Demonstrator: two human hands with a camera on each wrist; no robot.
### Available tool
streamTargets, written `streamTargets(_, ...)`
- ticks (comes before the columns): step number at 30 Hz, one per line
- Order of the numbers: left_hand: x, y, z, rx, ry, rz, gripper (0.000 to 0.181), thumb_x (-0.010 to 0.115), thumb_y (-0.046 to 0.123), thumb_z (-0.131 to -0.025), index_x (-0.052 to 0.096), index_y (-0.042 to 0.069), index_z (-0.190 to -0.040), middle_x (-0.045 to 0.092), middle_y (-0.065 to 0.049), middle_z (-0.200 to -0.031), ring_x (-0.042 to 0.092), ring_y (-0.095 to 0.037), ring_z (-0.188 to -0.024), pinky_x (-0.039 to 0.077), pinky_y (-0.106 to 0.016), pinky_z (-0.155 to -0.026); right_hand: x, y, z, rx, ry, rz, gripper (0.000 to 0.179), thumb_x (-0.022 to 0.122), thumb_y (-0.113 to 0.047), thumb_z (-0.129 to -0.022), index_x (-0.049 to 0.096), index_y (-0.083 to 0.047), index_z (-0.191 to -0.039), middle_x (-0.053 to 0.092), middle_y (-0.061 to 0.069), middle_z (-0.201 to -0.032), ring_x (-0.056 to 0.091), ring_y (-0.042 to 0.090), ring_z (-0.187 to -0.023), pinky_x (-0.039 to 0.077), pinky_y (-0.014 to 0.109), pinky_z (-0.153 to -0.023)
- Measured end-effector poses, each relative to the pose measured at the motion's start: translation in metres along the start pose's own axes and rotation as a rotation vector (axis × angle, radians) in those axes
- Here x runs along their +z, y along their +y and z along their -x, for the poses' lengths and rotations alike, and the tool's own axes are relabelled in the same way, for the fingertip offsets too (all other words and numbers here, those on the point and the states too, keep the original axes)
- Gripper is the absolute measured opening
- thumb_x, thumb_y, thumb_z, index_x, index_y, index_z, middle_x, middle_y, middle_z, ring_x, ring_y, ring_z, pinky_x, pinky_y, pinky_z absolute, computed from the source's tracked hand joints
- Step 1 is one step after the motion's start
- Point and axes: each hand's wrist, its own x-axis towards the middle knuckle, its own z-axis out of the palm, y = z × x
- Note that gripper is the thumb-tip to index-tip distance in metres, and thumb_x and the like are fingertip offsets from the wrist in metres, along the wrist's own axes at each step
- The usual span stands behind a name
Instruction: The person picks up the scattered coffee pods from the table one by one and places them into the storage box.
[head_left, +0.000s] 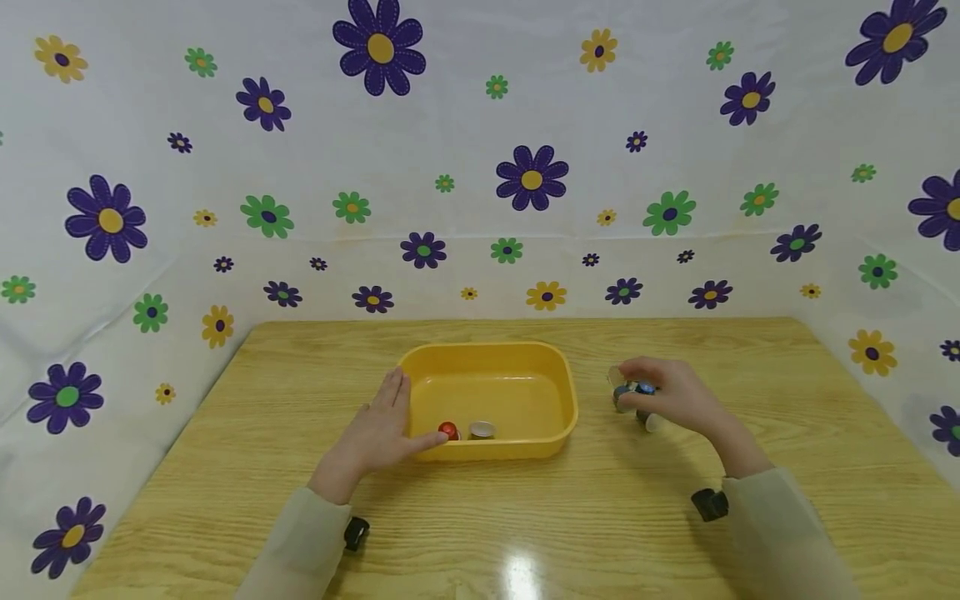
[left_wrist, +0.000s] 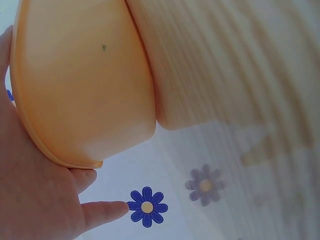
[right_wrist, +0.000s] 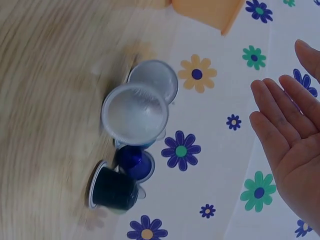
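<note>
My left hand [head_left: 375,437] rests on the left side of a yellow plastic tray [head_left: 487,450], fingers along the rim and thumb across the near corner. Inside the tray, near its front wall, lie a red coffee capsule [head_left: 447,429] and a capsule with a pale lid [head_left: 482,430]. Over a small cluster of capsules to the tray's right hovers my right hand [head_left: 678,396]. In the right wrist view its fingers are extended and hold nothing. That cluster includes a dark green capsule [right_wrist: 114,189], a blue capsule [right_wrist: 132,161] and a pale round-faced capsule [right_wrist: 135,114].
The wooden table [head_left: 487,517] reaches back to a white cloth [head_left: 450,125] printed with flowers, which also hangs on both sides. Black wrist straps [head_left: 708,504] show at my sleeves.
</note>
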Motion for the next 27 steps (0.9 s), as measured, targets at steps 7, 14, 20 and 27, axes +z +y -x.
streamTargets(7, -0.001, 0.000, 0.000, 0.000, -0.006, 0.006, 0.110, 0.043, 0.072, -0.073, 0.006, -0.008, -0.138, -0.002, -0.021, -0.145, -0.001, -0.032, -0.132, 0.017, -0.057, -0.097, -0.005, 0.008, 0.006, -0.002, 0.006, 0.044, 0.041, 0.065, -0.016, -0.081, 0.055, 0.007, -0.113, 0.057, 0.021, -0.109, 0.054, 0.035, -0.100, 0.042, 0.048, -0.083)
streamTargets(14, 0.000, -0.001, 0.000, 0.001, 0.000, -0.002, 0.110, 0.042, 0.072, -0.073, 0.006, -0.009, -0.138, -0.002, -0.021, -0.145, -0.001, -0.032, -0.132, 0.018, -0.057, -0.097, -0.009, 0.016, 0.011, 0.016, 0.009, 0.074, 0.042, 0.065, -0.018, -0.081, 0.054, 0.006, -0.115, 0.058, 0.020, -0.108, 0.054, 0.033, -0.099, 0.042, 0.049, -0.082)
streamTargets(20, 0.000, 0.000, 0.001, 0.002, 0.004, 0.003, 0.110, 0.043, 0.072, -0.073, 0.006, -0.008, -0.138, -0.002, -0.021, -0.145, 0.000, -0.032, -0.132, 0.018, -0.057, -0.097, -0.013, 0.019, 0.015, 0.029, 0.010, 0.095, 0.042, 0.065, -0.018, -0.082, 0.054, 0.006, -0.115, 0.057, 0.022, -0.109, 0.054, 0.034, -0.099, 0.042, 0.048, -0.082)
streamTargets(27, 0.003, -0.002, -0.001, 0.008, 0.010, -0.002, 0.110, 0.042, 0.073, -0.073, 0.006, -0.008, -0.138, -0.002, -0.021, -0.145, 0.000, -0.032, -0.132, 0.018, -0.057, -0.097, -0.019, 0.027, 0.020, 0.067, 0.016, 0.065, 0.043, 0.063, -0.013, -0.082, 0.051, 0.011, -0.115, 0.054, 0.027, -0.111, 0.051, 0.039, -0.102, 0.041, 0.049, -0.084)
